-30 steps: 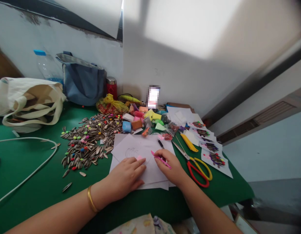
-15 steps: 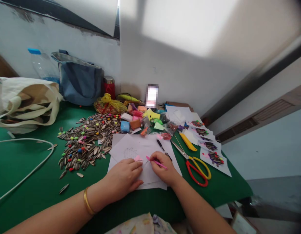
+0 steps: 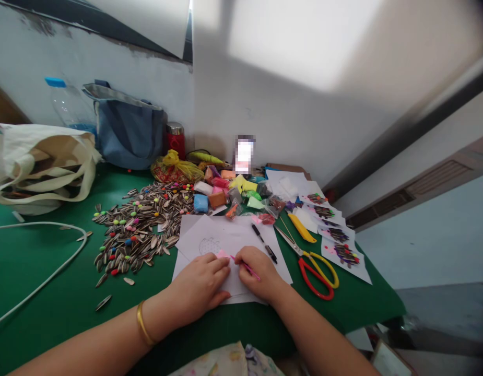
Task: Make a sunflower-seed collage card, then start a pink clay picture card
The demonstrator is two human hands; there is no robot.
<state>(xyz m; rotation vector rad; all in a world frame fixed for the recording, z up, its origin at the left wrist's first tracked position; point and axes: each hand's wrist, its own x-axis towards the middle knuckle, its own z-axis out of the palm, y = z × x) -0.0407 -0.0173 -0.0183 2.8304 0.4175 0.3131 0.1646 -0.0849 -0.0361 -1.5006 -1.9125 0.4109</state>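
Note:
My left hand [image 3: 202, 286] lies flat on a stack of white paper [image 3: 192, 230], palm down with its fingers stretched out. Just beyond its fingertips a bit of pink clay [image 3: 222, 254] shows on the sheet; the fingers hide part of it. A dotted round pencil drawing [image 3: 208, 245] is left of the clay. My right hand [image 3: 260, 277] is closed around a thin pink plastic clay tool [image 3: 251, 271], whose tip points at the pink clay. Whether the tip touches the clay cannot be made out. A black pen [image 3: 264, 243] rests on the paper beyond my right hand.
Left of the paper spreads a heap of striped sunflower seeds [image 3: 143, 224] with coloured clay bits. Bagged clay [image 3: 218, 200] lies behind the paper. Scissors [image 3: 302, 251], a yellow utility knife [image 3: 304, 228] and seed-covered cards [image 3: 345, 256] are at the right. A white cable [image 3: 84, 232] crosses the left.
My right hand has shifted slightly left, bringing the pink tool's tip closer to the pink clay and tilting its handle lower. My left hand stays nearly in place.

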